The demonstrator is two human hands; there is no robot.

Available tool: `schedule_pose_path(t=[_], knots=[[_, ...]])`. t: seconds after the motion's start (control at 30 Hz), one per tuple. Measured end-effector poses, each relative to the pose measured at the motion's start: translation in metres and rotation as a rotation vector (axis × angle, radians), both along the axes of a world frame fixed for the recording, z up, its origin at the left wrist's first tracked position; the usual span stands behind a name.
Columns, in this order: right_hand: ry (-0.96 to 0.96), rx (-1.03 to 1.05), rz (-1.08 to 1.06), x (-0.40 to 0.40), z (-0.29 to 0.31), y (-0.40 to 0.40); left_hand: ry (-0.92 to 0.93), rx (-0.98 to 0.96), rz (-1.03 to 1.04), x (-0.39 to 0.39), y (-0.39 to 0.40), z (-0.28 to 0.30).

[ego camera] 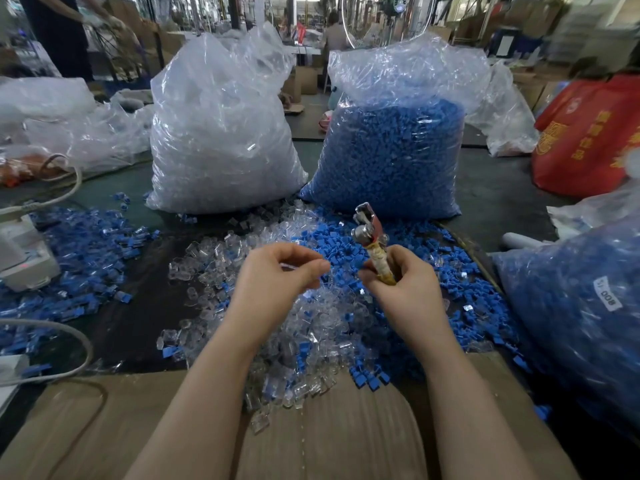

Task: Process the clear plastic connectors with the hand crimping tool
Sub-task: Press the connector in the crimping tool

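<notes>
Head view looks down on a dark worktable [138, 327] strewn with small parts, with both bare forearms reaching in from the near edge over a sheet of brown cardboard [329, 441]. The right hand [401, 285] is curled round the handle of the hand crimping tool [370, 244], holding it upright and tilted slightly left; the handle is wrapped in yellowish, worn tape, and above the fist rise a shiny metal barrel and a red-and-silver head. The left hand [277, 271] hovers just beside the tool, fingers bent in toward the thumb as if pinching; something pale and see-through shows at the fingertips, but whether it is a connector cannot be told. Beneath both hands lies a heap of clear plastic connectors [304, 327], small, glassy, boxy pieces that catch the light, spilling from the table's middle down onto the cardboard. Mixed through them and spread to the right are blue plastic caps [339, 240], and another scatter of blue and clear pieces [79, 251] lies to the left. Behind the heap stand two tall transparent sacks, touching at the base: the left sack [221, 133] full of clear pieces, the right sack [391, 150] full of blue ones. A further bag of blue parts [581, 306] sits at the right edge, a red bag [588, 133] behind it, and a grey cable [65, 334] loops at the left.
</notes>
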State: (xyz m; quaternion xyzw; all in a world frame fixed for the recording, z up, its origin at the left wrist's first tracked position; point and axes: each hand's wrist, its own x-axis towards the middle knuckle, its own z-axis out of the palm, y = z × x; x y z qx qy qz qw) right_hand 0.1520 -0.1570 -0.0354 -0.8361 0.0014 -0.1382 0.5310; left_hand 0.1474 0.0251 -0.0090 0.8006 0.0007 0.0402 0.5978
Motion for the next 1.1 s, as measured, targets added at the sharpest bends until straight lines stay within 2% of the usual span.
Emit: schedule_pose_path(t=[0.17,0.37,0.6,0.83,1.1], knots=[[-0.05,0.115,0.169,-0.004,0.004,0.009,-0.055,-0.04,-0.047,-0.003,-0.017,0.0],[-0.078,0.157,0.237,-0.005,0.002,0.01,-0.086,-0.087,-0.032,-0.004,-0.016,0.0],[-0.073,0.28,0.238,-0.005,0.005,0.013,-0.053,-0.14,-0.078,-0.005,-0.015,0.002],[-0.1,0.2,0.222,-0.007,0.005,0.016,-0.071,-0.124,-0.051,-0.005,-0.016,0.001],[-0.116,0.2,0.164,-0.006,0.003,0.017,-0.092,-0.186,-0.001,-0.006,-0.018,-0.001]])
